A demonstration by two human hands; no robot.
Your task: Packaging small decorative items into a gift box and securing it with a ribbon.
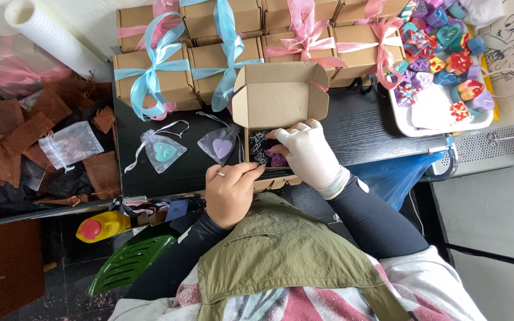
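Two hands work at one open cardboard box [278, 98] on the black table [358, 128]. The gloved right hand [310, 154] has its fingers curled down inside the box, pinched on a purple heart-shaped piece [278, 159] lying on dark filling. The bare left hand [230, 190] clamps the box's near wall, steadying it. Judging from this, the piece is being seated in the box; the next move calls for easing the fingers out without dragging the filling. Two sheer pouches [162, 151] with hearts lie just left; ribbon-tied boxes [156, 74] stand behind.
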